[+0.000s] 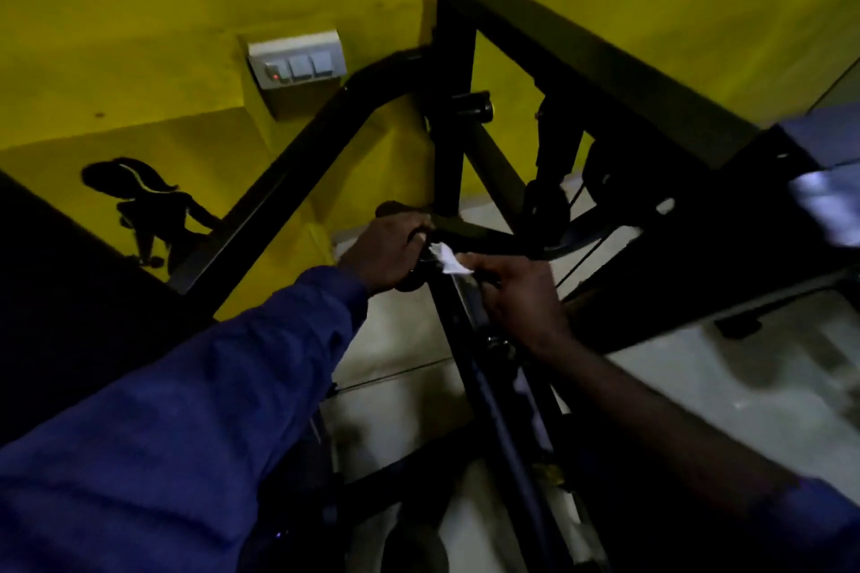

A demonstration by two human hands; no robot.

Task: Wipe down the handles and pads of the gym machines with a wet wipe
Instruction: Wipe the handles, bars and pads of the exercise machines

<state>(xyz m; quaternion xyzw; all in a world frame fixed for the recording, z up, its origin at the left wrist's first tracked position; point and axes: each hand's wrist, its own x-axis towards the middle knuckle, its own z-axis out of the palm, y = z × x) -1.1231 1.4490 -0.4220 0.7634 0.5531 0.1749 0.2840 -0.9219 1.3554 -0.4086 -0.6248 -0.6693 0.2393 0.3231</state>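
A black gym machine frame (581, 56) stands against a yellow wall. Its black handle (395, 208) sticks out to the left at mid-frame. My left hand (384, 254), in a blue sleeve, is closed around that handle. My right hand (516, 293) pinches a small white wet wipe (446, 258) and presses it against the bar just right of my left hand. Most of the wipe is hidden under my fingers.
A white switch box (295, 63) is mounted on the yellow wall (139, 14) behind the frame. A black slanted tube (288, 172) runs down to the left. Pale tiled floor (721, 382) shows below, crossed by cables and lower frame bars.
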